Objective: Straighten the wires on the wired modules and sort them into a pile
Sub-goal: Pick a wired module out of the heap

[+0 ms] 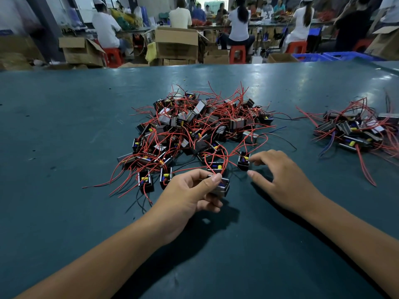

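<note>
Head view looks down on a wide green table (pixel 64 130), and from where I stand the big tangled heap (pixel 194 126) of small boxes and red wires sits dead ahead of both hands, touching distance from the fingers. Well off to the right lies a smaller, tidier pile (pixel 354 130), clearly nearer the right arm. The left hand (pixel 190 193) is curled shut around one module (pixel 221 186), thumb on top, its red wire (pixel 223 156) looping up and away into the heap, so the wire's length runs straight away from the person. The right hand (pixel 280 171) is half open, holding nothing, its fingertips just touching another module (pixel 244 161) beside it. I would guess the right hand takes that wire next.
</note>
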`<act>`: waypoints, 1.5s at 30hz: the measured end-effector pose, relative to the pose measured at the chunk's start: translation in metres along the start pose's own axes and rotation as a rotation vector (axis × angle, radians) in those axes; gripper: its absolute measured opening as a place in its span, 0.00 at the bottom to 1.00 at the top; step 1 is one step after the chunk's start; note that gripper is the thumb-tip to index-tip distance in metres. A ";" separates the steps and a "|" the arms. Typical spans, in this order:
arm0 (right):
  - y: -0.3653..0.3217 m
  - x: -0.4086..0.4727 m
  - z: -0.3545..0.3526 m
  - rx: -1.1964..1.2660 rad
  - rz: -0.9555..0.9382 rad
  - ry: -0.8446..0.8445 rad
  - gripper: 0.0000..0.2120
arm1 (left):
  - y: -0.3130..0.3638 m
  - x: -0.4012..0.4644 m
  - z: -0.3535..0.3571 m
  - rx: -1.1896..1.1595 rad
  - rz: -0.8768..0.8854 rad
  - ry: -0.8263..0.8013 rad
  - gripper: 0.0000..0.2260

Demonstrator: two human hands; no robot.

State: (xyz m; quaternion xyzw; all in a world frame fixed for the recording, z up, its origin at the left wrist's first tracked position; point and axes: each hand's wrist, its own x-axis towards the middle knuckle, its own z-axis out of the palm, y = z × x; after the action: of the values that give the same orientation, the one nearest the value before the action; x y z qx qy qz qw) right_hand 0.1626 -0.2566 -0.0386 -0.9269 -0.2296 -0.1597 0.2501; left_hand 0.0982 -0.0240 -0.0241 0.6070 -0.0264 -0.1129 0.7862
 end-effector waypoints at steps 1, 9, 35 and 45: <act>0.000 0.000 0.000 0.002 0.002 -0.007 0.12 | 0.000 0.000 -0.001 0.000 -0.005 0.002 0.11; 0.003 0.001 0.001 -0.023 -0.030 0.000 0.13 | -0.001 0.000 -0.005 0.016 -0.027 -0.032 0.15; -0.001 0.000 -0.002 -0.024 -0.020 0.005 0.15 | 0.007 -0.004 -0.011 0.743 0.220 -0.004 0.13; -0.042 -0.024 -0.010 0.257 -0.180 0.007 0.15 | 0.006 -0.004 -0.010 0.733 0.324 -0.053 0.12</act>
State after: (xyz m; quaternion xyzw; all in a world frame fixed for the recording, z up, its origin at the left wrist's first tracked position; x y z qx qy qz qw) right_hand 0.1191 -0.2381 -0.0242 -0.8624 -0.3294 -0.1539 0.3523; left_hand 0.0966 -0.0120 -0.0206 0.8321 -0.1803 0.0137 0.5243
